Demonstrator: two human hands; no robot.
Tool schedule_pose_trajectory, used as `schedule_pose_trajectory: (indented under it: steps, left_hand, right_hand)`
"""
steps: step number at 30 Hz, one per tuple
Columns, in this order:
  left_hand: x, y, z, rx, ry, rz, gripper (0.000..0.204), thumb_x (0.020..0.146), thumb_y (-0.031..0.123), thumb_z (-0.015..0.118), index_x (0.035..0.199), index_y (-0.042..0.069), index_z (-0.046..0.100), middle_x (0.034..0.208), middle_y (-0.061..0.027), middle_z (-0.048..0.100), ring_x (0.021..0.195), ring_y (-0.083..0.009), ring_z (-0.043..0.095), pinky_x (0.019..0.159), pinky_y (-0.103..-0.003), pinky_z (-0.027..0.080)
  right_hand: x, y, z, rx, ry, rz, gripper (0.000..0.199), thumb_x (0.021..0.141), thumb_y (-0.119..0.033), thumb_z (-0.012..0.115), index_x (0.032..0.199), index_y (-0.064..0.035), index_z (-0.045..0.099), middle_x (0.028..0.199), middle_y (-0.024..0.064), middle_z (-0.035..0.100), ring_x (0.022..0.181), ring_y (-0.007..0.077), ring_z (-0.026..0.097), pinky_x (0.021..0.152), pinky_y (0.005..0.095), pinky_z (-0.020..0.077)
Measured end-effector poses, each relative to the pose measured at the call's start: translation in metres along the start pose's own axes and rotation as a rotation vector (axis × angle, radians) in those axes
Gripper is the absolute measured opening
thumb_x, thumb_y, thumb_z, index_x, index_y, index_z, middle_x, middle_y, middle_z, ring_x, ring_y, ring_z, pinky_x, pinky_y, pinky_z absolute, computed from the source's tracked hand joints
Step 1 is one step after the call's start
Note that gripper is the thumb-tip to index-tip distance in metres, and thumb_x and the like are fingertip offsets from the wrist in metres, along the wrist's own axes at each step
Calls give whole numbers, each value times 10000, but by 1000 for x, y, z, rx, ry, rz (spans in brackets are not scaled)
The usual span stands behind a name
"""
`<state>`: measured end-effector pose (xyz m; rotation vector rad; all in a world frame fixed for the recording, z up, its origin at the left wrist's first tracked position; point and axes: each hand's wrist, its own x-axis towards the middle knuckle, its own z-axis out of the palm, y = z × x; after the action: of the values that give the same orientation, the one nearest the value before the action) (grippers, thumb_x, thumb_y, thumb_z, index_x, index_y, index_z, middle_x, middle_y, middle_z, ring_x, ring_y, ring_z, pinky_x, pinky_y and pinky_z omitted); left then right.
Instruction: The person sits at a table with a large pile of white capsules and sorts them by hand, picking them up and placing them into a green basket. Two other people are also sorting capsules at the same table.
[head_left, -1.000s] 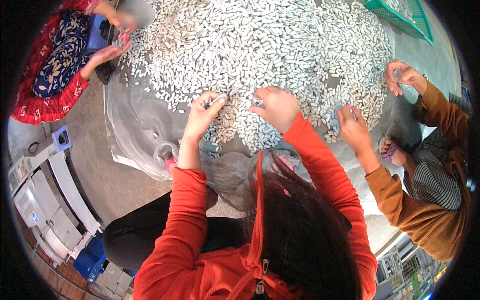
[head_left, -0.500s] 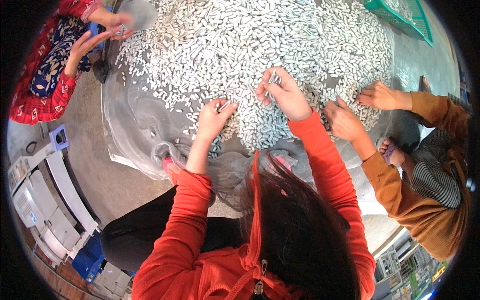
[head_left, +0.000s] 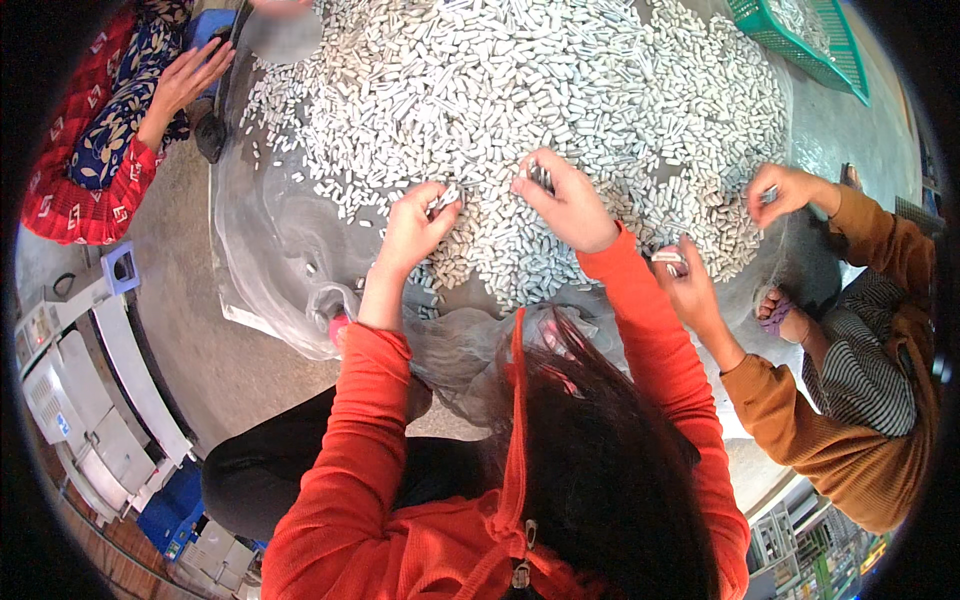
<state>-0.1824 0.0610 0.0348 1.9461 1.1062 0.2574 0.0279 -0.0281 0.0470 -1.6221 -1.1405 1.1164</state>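
Observation:
A wide heap of small grey-white capsule-shaped pieces (head_left: pixel 480 90) covers the work surface in front of me. My left hand (head_left: pixel 410 232) is closed at the heap's near edge, with several of these pieces (head_left: pixel 445 200) between thumb and fingers. To its right, my right hand (head_left: pixel 577 208) reaches over the heap, fingers curled around several more pieces (head_left: pixel 540 177). The two hands are apart. Fingers partly hide what each one holds.
Clear plastic sheeting (head_left: pixel 270 240) lies under and around the heap. At the right, a co-worker's two hands (head_left: pixel 690 290) hold pieces. Another person's hand (head_left: pixel 190 78) is at the upper left, beside a round translucent disc (head_left: pixel 282 35). A green basket (head_left: pixel 845 60) stands at the far right.
My left hand has shifted slightly left, and my right hand slightly down and right. The right co-worker's hands have lifted from the heap; the left person's hands have moved apart.

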Motion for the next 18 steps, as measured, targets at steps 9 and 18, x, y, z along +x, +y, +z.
schedule_pose_trajectory:
  steps: [9, 18]
  left_hand:
    - [12, -11, 33, 85, 204, 58, 353, 729, 231, 750, 934, -14, 599, 851, -167, 637, 774, -285, 623, 694, -347, 484]
    - [12, 6, 11, -145, 77, -158, 239, 796, 203, 675, 897, -9, 630, 712, -98, 647, 629, -151, 593, 620, -297, 467]
  right_hand:
    - [-40, 10, 46, -979, -42, -381, 131, 756, -133, 516, 874, -113, 571, 755, 42, 527, 743, 218, 563, 628, 331, 485]
    - [-30, 2, 32, -133, 192, -203, 91, 832, -136, 554, 754, -90, 561, 875, 74, 619, 785, 230, 608, 665, 333, 488]
